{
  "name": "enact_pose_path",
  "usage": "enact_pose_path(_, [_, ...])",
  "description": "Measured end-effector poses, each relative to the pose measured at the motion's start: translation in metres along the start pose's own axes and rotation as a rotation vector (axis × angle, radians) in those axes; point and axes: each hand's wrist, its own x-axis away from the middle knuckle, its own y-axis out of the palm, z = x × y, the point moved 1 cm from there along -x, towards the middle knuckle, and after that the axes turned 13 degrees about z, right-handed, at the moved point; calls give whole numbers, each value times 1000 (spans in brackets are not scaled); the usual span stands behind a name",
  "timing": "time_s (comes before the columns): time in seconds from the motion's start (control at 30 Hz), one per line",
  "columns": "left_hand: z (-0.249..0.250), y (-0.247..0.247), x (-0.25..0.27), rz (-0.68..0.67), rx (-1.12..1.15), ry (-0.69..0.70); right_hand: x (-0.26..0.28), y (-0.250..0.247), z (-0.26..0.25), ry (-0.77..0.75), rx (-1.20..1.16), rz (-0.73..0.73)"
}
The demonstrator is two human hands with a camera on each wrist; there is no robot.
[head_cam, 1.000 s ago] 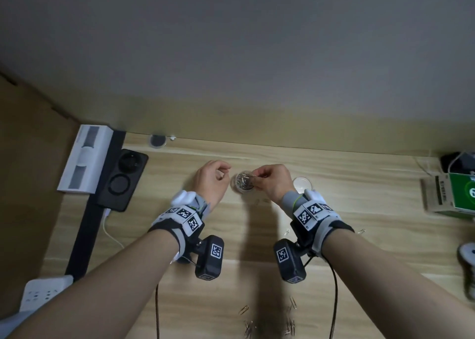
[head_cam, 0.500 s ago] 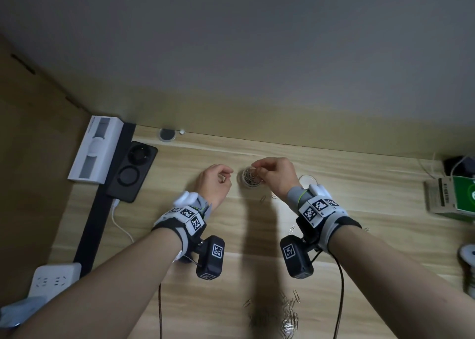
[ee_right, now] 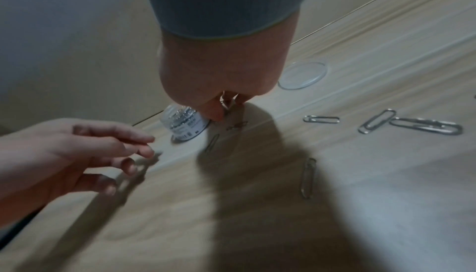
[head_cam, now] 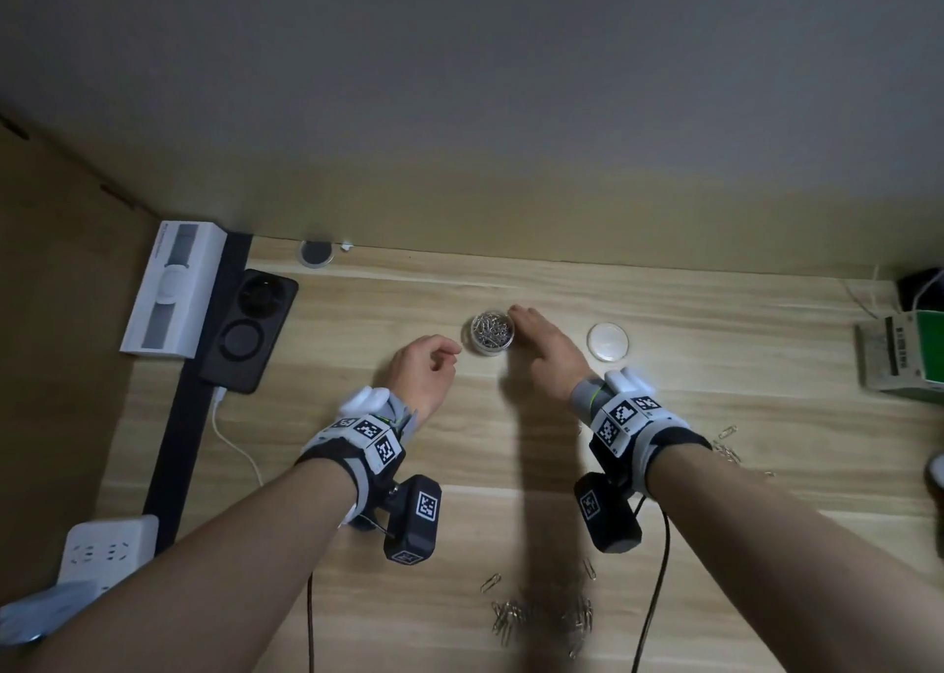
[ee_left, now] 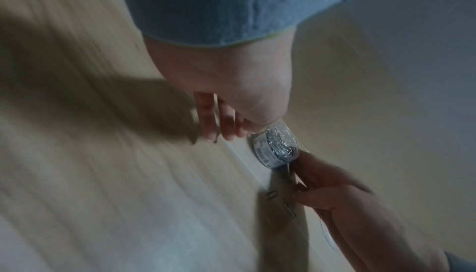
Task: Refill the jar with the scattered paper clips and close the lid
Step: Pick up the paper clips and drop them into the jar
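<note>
The small clear jar (head_cam: 491, 332) stands open on the wooden desk, holding many silver paper clips. Its round clear lid (head_cam: 608, 341) lies flat to the right. My right hand (head_cam: 518, 317) reaches down just right of the jar (ee_right: 182, 125); its fingertips (ee_right: 216, 116) pinch together at the desk top with a paper clip (ee_right: 226, 106) between them. My left hand (head_cam: 444, 358) hovers left of the jar, fingers loosely curled and empty (ee_right: 115, 150). Two clips (ee_right: 237, 125) lie beside the jar. A loose pile of clips (head_cam: 541, 616) lies near the front edge.
More clips (head_cam: 728, 447) lie by my right wrist. A white box (head_cam: 173, 289) and a black charger (head_cam: 250, 330) sit at the back left, a power strip (head_cam: 102, 550) at the front left, and a green-and-white box (head_cam: 904, 361) at the right edge.
My right hand has left the jar's mouth and dropped to the desk on its right side. My left hand has drawn slightly back from the jar.
</note>
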Motion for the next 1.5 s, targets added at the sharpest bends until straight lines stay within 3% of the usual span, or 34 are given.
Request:
enact_pose_path(0.17, [-3, 8, 10, -15, 9, -4, 16, 3, 12, -115, 141, -39])
enact_pose_path(0.37, [-5, 16, 37, -55, 5, 11, 48, 0, 28, -225, 336, -198])
enact_pose_path(0.5, [-3, 24, 60, -51, -21, 112, 82, 6, 35, -155, 199, -125])
enact_pose_path(0.67, [11, 37, 84, -113, -197, 386, 129, 12, 55, -28, -72, -100])
enact_pose_path(0.77, [26, 57, 90, -242, -350, 447, 153, -6, 74, 137, -196, 81])
enact_pose_path(0.9, [40, 81, 97, -341, -472, 482, 167, -47, 112, 166, -58, 318])
enact_pose_path(1.03, [51, 103, 121, -360, -445, 579, 174, -77, 164, 373, 142, 466])
enact_pose_path(1.13, [53, 114, 139, -371, -310, 627, 176, -80, 184, 444, 233, 470])
enact_pose_path(1.3, [41, 100, 144, -309, -135, 648, 172, -52, 171, 349, 233, 398])
enact_pose_path(1.5, [27, 70, 137, -183, -161, 562, 170, -20, 141, 128, 191, 328])
